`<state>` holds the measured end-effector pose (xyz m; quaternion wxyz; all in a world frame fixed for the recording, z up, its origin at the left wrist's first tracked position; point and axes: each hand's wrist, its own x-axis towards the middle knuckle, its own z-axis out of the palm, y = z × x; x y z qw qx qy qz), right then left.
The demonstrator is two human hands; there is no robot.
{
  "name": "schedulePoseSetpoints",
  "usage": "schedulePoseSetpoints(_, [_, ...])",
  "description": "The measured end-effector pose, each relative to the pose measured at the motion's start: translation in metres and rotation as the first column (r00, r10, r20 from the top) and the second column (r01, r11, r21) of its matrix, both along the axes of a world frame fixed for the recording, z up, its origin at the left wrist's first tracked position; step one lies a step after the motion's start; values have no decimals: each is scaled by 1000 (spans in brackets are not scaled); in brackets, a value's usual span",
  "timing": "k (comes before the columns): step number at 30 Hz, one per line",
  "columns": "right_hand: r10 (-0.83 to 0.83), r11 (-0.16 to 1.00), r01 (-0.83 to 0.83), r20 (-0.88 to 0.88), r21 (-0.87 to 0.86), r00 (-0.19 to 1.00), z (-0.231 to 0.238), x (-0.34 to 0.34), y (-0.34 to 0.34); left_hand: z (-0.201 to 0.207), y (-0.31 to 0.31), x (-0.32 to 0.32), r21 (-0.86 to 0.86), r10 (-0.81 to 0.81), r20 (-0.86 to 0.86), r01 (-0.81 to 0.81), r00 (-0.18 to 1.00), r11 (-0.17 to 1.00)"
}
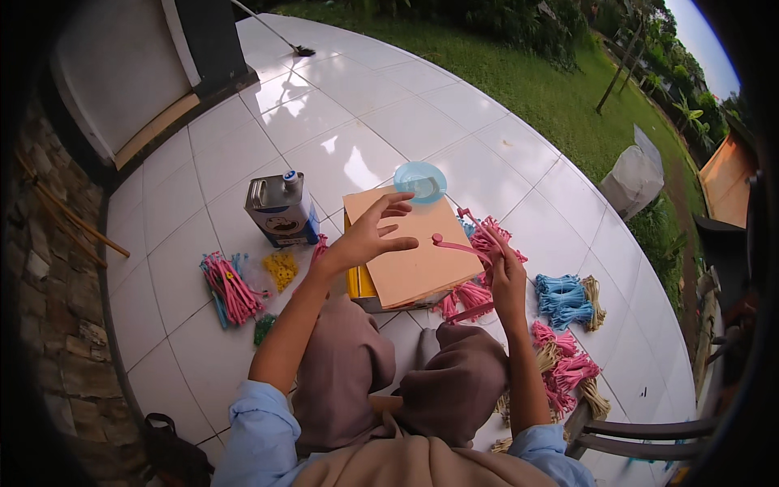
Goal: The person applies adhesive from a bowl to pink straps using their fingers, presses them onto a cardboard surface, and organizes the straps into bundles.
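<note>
My left hand (375, 230) hovers over the left part of a tan board (418, 260) with fingers spread, holding nothing. The board lies on a box (358, 272) with a yellow side. At the board's right edge my right hand (508, 274) is closed on thin pink strips (462, 246). One strip reaches left over the board and has a round, disc-like end; others stick out above and below the fingers. Pink bundles (469, 299) lie beside the box, partly hidden by the board and my right hand. A translucent blue bowl (420, 183) is at the board's far edge.
A metal can (281, 209) with a blue cap stands left of the box. Near it lie yellow pieces (281, 270) and pink strips (230, 288). Blue bundles (563, 302) and more pink bundles (570, 370) are at right, by a dark chair (641, 438).
</note>
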<state>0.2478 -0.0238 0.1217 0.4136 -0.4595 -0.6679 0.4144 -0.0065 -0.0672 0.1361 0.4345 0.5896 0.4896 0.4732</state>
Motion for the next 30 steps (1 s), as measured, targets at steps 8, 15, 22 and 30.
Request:
schedulePoseSetpoints(8, [82, 950, -83, -14, -301, 997, -129, 29, 63, -165, 2, -20, -24, 393, -575, -495, 718, 869])
schedulePoseSetpoints(15, [48, 939, -61, -46, -339, 998, -134, 21, 31, -186, -5, -27, -82, 235, -599, -351, 765, 933])
schedulePoseSetpoints(22, [78, 930, -45, 76, -365, 994, -129, 15, 10, -204, -27, -18, -64, 285, -522, -370, 804, 927])
schedulePoseSetpoints(30, [34, 955, 7, 133, -296, 991, -103, 24, 21, -175, -22, -19, 30, 344, -666, -438, 661, 899])
